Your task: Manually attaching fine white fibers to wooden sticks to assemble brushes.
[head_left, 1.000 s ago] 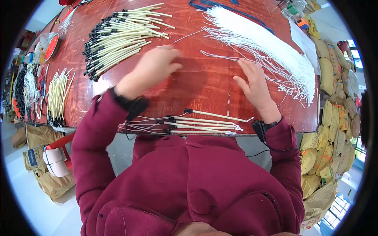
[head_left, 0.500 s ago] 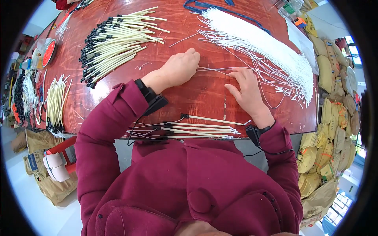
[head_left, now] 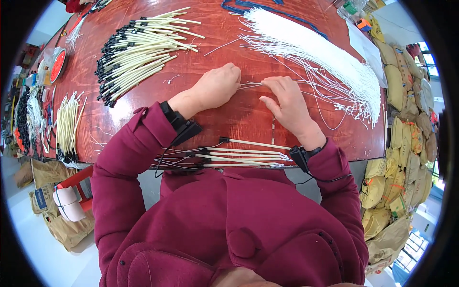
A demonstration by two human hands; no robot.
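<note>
Above the red table, my left hand is closed, with the ends of a few thin white wires showing between its fingers. To its right, my right hand has its fingers stretched across these wires and its thumb held apart. The fingertips touch the wires, which run on behind the hand toward a big bundle of white wires. Near the table's front edge lie several pale yellow tubes with black ends on the left and white tips on the right.
A large pile of pale tubes with black ends lies at the far left. A smaller tube bunch sits nearer the left edge. Dark blue cloth strips lie behind the white bundle. Stacked sacks stand right of the table.
My right hand has moved left along the wires, closer to my left hand. My left hand has hardly moved and stays closed.
</note>
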